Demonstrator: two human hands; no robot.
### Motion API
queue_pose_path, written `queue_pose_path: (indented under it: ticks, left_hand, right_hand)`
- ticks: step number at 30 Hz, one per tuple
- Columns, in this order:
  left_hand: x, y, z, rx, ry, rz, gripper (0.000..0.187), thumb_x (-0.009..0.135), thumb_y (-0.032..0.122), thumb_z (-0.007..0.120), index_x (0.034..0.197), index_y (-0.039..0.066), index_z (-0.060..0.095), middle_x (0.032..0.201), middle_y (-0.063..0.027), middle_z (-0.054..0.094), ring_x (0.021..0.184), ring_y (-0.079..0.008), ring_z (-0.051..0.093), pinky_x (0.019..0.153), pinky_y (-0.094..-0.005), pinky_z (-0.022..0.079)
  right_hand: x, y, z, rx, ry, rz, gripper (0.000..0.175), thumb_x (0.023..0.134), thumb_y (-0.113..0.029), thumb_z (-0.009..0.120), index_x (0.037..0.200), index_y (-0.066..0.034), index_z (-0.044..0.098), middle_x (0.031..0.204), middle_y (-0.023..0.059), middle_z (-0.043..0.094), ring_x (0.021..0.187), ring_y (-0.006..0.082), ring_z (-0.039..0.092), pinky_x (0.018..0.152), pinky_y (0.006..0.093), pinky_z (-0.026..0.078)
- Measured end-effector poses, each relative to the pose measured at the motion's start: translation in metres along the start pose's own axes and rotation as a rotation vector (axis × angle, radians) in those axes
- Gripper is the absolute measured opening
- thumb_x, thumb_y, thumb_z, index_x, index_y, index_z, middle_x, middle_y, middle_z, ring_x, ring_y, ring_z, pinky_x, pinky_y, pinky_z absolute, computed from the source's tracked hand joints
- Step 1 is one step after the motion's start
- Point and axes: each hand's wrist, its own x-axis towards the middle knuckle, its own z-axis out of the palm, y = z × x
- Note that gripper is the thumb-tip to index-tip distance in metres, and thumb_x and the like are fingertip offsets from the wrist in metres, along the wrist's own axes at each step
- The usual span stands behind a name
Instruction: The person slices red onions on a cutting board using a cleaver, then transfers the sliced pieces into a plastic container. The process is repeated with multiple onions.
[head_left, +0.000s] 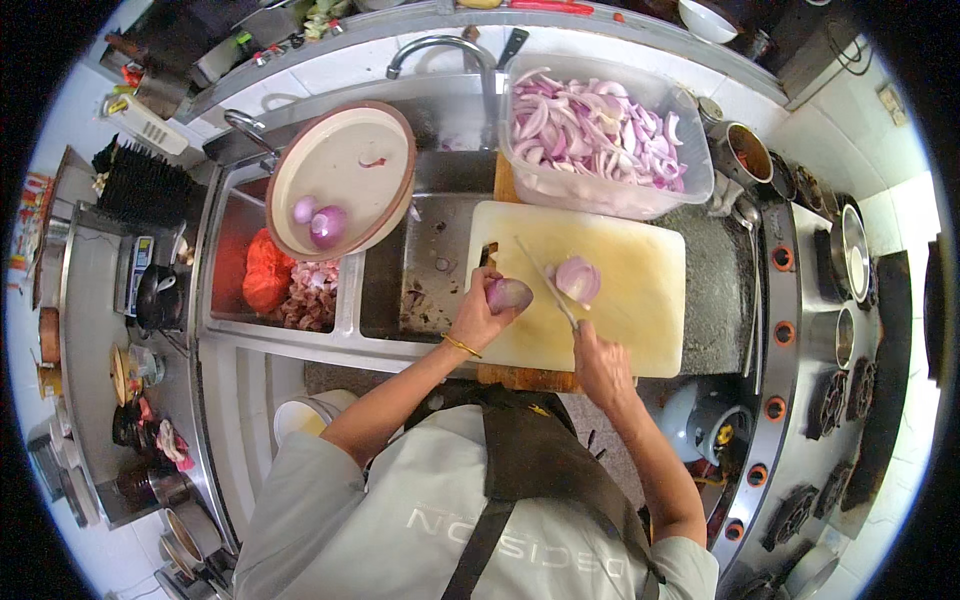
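Note:
My left hand (480, 319) grips a peeled red onion piece (510, 295) at the left part of a white plastic cutting board (637, 300). In my right hand (602, 367) is a kitchen knife (544, 277), its blade slanting up and left over the board. Just right of the blade, a cut piece of red onion (578, 280) lies on the board. Behind the board, a clear plastic tub (600, 191) holds a heap of sliced red onion (592, 131). To the left, a brown-rimmed basin (337, 154) contains two peeled onions (328, 226).
The basin rests over a double steel sink (349, 300); a red bag (266, 270) and pieces of raw meat (307, 300) lie in its left bowl. A curved faucet (442, 43) stands behind. At right runs a gas stove (817, 300) with pots. A bucket (307, 412) stands below.

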Motion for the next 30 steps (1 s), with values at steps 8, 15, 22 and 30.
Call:
queue_pose_path:
  ticks: [8, 15, 22, 30]
  left_hand:
    - [0.005, 0.026, -0.024, -0.102, -0.046, -0.039, 0.042, 0.080, 0.016, 0.077, 0.117, 0.003, 0.062, 0.108, -0.0113, 0.069, 0.096, -0.0229, 0.067, 0.083, -0.0370, 0.055]
    - [0.007, 0.022, -0.024, 0.208, -0.020, 0.112, 0.041, 0.075, 0.015, 0.084, 0.109, 0.002, 0.065, 0.095, -0.0105, 0.071, 0.081, -0.0197, 0.069, 0.069, -0.0323, 0.055]
    - [-0.010, 0.022, -0.019, 0.269, 0.045, 0.023, 0.048, 0.068, 0.006, 0.078, 0.112, 0.005, 0.058, 0.098, -0.0194, 0.063, 0.094, -0.0397, 0.062, 0.080, -0.0455, 0.051]
    - [-0.002, 0.027, -0.059, 0.185, -0.034, -0.146, 0.062, 0.065, 0.025, 0.085, 0.119, 0.008, 0.059, 0.103, -0.0147, 0.069, 0.095, -0.0285, 0.067, 0.087, -0.0384, 0.053]
  right_hand:
    - [-0.012, -0.056, -0.012, -0.212, -0.032, -0.153, 0.038, 0.081, -0.002, 0.055, 0.119, 0.0023, 0.051, 0.071, 0.0173, 0.063, 0.060, 0.0339, 0.066, 0.054, 0.0454, 0.052]
    - [-0.014, -0.057, -0.008, -0.220, -0.049, -0.169, 0.037, 0.082, -0.003, 0.055, 0.117, 0.0025, 0.050, 0.072, 0.0175, 0.064, 0.059, 0.0332, 0.066, 0.051, 0.0446, 0.051]
    - [0.011, -0.056, 0.000, 0.008, -0.026, -0.076, 0.024, 0.093, -0.012, 0.055, 0.113, 0.0008, 0.050, 0.066, 0.0214, 0.064, 0.058, 0.0320, 0.067, 0.048, 0.0443, 0.051]
    - [0.009, -0.034, -0.032, 1.015, -0.240, 0.366, 0.022, 0.105, -0.022, 0.046, 0.105, -0.0011, 0.052, 0.053, 0.0006, 0.044, 0.040, 0.0111, 0.044, 0.038, 0.0279, 0.038]
